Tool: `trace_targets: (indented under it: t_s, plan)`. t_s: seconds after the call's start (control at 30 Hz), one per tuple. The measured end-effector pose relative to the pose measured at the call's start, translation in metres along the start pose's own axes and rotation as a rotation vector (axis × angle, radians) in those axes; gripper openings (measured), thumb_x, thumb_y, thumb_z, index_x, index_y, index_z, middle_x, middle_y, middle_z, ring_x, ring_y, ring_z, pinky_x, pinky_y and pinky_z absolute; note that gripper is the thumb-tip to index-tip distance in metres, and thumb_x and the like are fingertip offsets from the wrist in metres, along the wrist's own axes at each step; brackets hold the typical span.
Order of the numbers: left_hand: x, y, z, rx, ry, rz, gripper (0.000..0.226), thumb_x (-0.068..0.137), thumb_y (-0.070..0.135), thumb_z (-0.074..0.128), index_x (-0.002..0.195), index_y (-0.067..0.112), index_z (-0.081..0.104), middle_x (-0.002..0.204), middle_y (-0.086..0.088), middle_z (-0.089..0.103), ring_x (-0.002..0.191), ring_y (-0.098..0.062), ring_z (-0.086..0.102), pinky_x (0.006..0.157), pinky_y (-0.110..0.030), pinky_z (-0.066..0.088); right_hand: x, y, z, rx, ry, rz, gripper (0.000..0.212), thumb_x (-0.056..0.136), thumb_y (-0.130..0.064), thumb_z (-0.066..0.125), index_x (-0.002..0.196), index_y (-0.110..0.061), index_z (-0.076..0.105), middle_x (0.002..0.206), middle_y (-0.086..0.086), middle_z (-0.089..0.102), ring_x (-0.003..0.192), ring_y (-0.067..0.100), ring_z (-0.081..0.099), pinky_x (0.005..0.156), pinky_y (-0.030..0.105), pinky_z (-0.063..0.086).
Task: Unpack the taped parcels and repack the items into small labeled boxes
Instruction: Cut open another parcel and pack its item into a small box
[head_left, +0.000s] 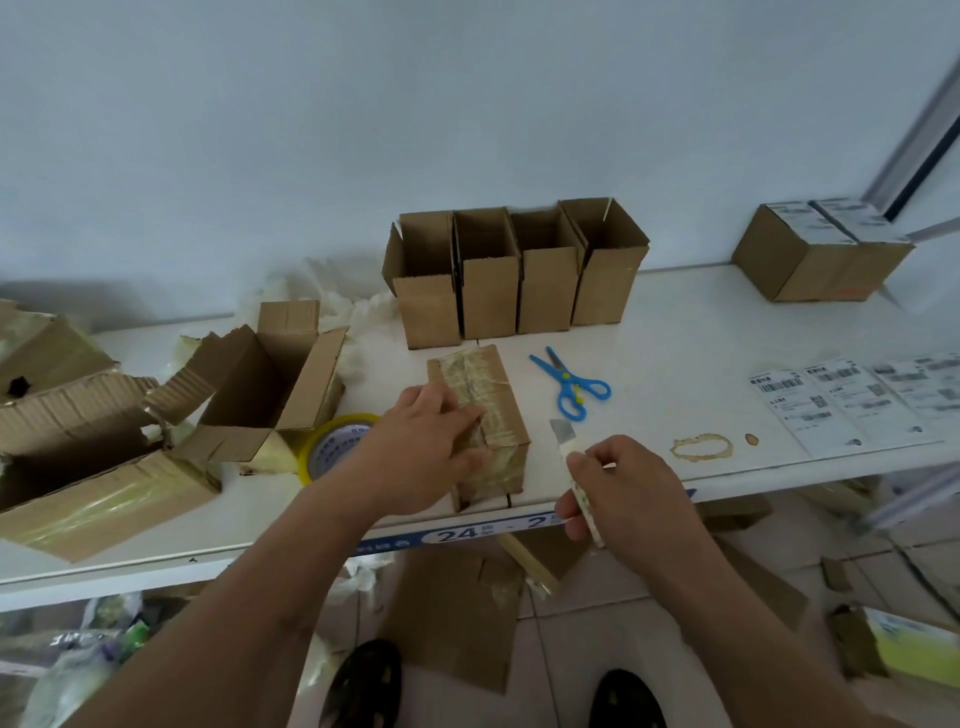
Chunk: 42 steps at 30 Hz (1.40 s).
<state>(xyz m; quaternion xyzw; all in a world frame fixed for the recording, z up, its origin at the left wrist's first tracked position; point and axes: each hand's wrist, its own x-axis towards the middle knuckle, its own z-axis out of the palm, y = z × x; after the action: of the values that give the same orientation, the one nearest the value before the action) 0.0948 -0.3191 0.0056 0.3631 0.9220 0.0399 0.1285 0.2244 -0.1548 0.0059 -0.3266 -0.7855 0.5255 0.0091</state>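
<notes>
A taped cardboard parcel (485, 395) lies near the front edge of the white table (701, 322). My left hand (421, 452) rests flat on its left side and top, pressing it down. My right hand (621, 491) is just right of the parcel, closed around a utility knife (569, 452) whose blade points up and away, clear of the parcel. Several small open cardboard boxes (514, 275) stand in a row behind the parcel. Shipping labels (852, 400) lie flat at the right of the table.
Blue scissors (569, 384) lie right of the parcel. A yellow tape roll (332, 447) sits left of it, beside an opened box (270, 379) and torn boxes (78, 441). Two labeled closed boxes (821, 249) sit at back right. Cardboard scraps litter the floor (467, 623).
</notes>
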Motion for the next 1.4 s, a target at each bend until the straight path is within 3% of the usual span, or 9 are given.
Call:
trace_targets:
  t_s: [0.13, 0.23, 0.33, 0.83, 1.13, 1.23, 1.33, 1.4]
  plan:
    - [-0.001, 0.0, 0.002, 0.005, 0.04, 0.028, 0.067, 0.096, 0.057, 0.044, 0.154, 0.028, 0.025, 0.143, 0.001, 0.026, 0.134, -0.019, 0.02, 0.112, -0.035, 0.029, -0.004, 0.003, -0.006, -0.341, -0.043, -0.246, 0.013, 0.099, -0.04, 0.049, 0.092, -0.03, 0.055, 0.078, -0.011, 0.067, 0.071, 0.008, 0.065, 0.067, 0.02, 0.053]
    - [-0.002, -0.001, 0.004, -0.004, 0.057, 0.032, 0.07, 0.094, 0.057, 0.048, 0.154, 0.028, 0.026, 0.142, 0.001, 0.026, 0.134, -0.019, 0.02, 0.112, -0.034, 0.029, 0.0, 0.003, -0.008, -0.446, -0.016, -0.436, 0.022, 0.098, -0.041, 0.049, 0.108, -0.031, 0.066, 0.09, -0.008, 0.066, 0.084, 0.012, 0.061, 0.078, 0.028, 0.052]
    - [-0.002, -0.003, 0.005, -0.016, 0.057, 0.033, 0.072, 0.093, 0.056, 0.052, 0.154, 0.028, 0.025, 0.141, 0.001, 0.026, 0.133, -0.019, 0.02, 0.113, -0.034, 0.028, 0.008, 0.001, -0.001, -0.61, -0.081, -0.506, 0.029, 0.099, -0.039, 0.046, 0.122, -0.034, 0.064, 0.102, -0.003, 0.06, 0.094, 0.01, 0.054, 0.085, 0.025, 0.045]
    - [0.002, -0.008, 0.01, -0.067, 0.103, 0.033, 0.069, 0.093, 0.051, 0.057, 0.152, 0.031, 0.03, 0.139, 0.005, 0.028, 0.132, -0.017, 0.019, 0.111, -0.032, 0.029, 0.019, 0.003, 0.005, -0.617, -0.041, -0.511, 0.03, 0.097, -0.036, 0.054, 0.125, -0.034, 0.064, 0.105, -0.009, 0.049, 0.101, 0.005, 0.045, 0.084, 0.017, 0.035]
    - [0.005, -0.007, 0.009, -0.107, 0.079, 0.018, 0.072, 0.089, 0.055, 0.059, 0.152, 0.032, 0.031, 0.139, 0.007, 0.027, 0.133, -0.015, 0.017, 0.112, -0.033, 0.027, 0.024, 0.006, -0.013, -0.62, 0.018, -0.434, 0.029, 0.096, -0.036, 0.057, 0.123, -0.031, 0.066, 0.103, -0.007, 0.049, 0.097, 0.007, 0.046, 0.081, 0.019, 0.036]
    - [0.004, -0.009, 0.007, -0.103, 0.076, 0.017, 0.071, 0.09, 0.052, 0.06, 0.151, 0.032, 0.032, 0.138, 0.008, 0.028, 0.133, -0.014, 0.019, 0.112, -0.032, 0.027, 0.024, 0.004, -0.019, -0.628, 0.002, -0.437, 0.03, 0.095, -0.036, 0.057, 0.122, -0.029, 0.067, 0.101, -0.009, 0.049, 0.091, 0.007, 0.046, 0.074, 0.014, 0.035]
    - [0.001, -0.015, 0.002, -0.114, 0.048, 0.027, 0.063, 0.093, 0.041, 0.062, 0.15, 0.037, 0.034, 0.14, 0.009, 0.027, 0.134, -0.013, 0.021, 0.112, -0.032, 0.03, 0.022, 0.002, -0.023, -0.515, -0.042, -0.452, 0.029, 0.094, -0.036, 0.058, 0.12, -0.027, 0.068, 0.098, -0.01, 0.054, 0.087, 0.004, 0.049, 0.072, 0.004, 0.031]
    - [-0.002, -0.018, -0.003, -0.129, -0.011, 0.03, 0.062, 0.093, 0.037, 0.063, 0.148, 0.04, 0.035, 0.144, 0.01, 0.024, 0.136, -0.013, 0.025, 0.114, -0.034, 0.032, 0.022, 0.001, -0.024, -0.422, -0.069, -0.43, 0.027, 0.094, -0.038, 0.058, 0.117, -0.029, 0.068, 0.101, -0.01, 0.06, 0.091, 0.004, 0.052, 0.076, 0.008, 0.035]
